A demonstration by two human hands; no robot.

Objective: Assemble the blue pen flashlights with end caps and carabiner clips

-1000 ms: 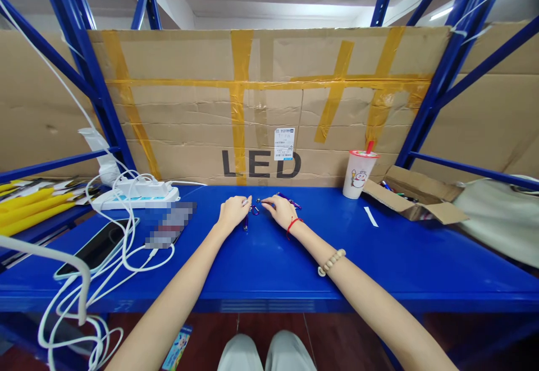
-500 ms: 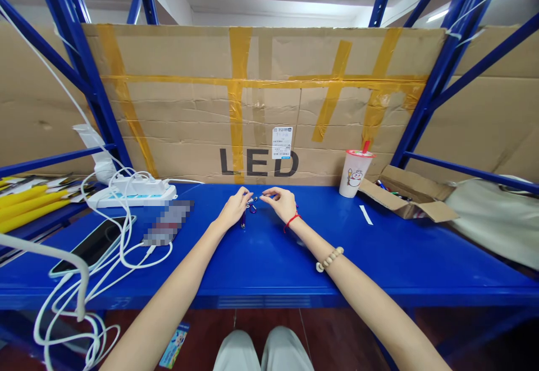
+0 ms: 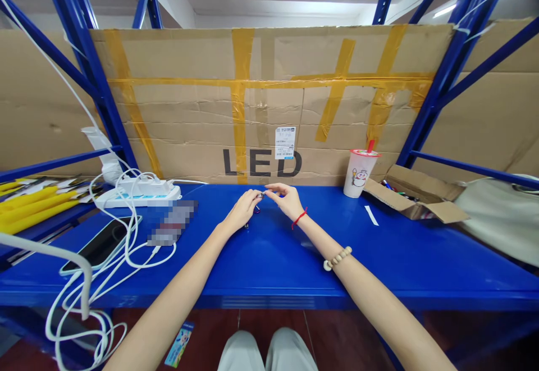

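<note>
Near the back of the blue table (image 3: 278,259), my left hand (image 3: 243,209) is closed on a small metal piece (image 3: 263,193). The fingertips of my right hand (image 3: 286,198) pinch at the same piece from the right, and the two hands almost meet there. Below my left fingers a purple ring-like part (image 3: 256,210) shows, and a small dark end (image 3: 246,225) sticks out under the palm. My fingers hide most of these parts, so how they join cannot be made out.
On the left lie a power strip (image 3: 141,197), white cables, a phone (image 3: 101,244) and a blurred device (image 3: 174,224). To the right stand a cup (image 3: 359,175), a paper strip (image 3: 371,215), an open carton (image 3: 416,188) and a pale bag (image 3: 501,219). Cardboard (image 3: 189,118) backs the table.
My fingertips have come together around the small metal piece, and my left hand now covers more of the purple parts. The whole view has shifted slightly.
</note>
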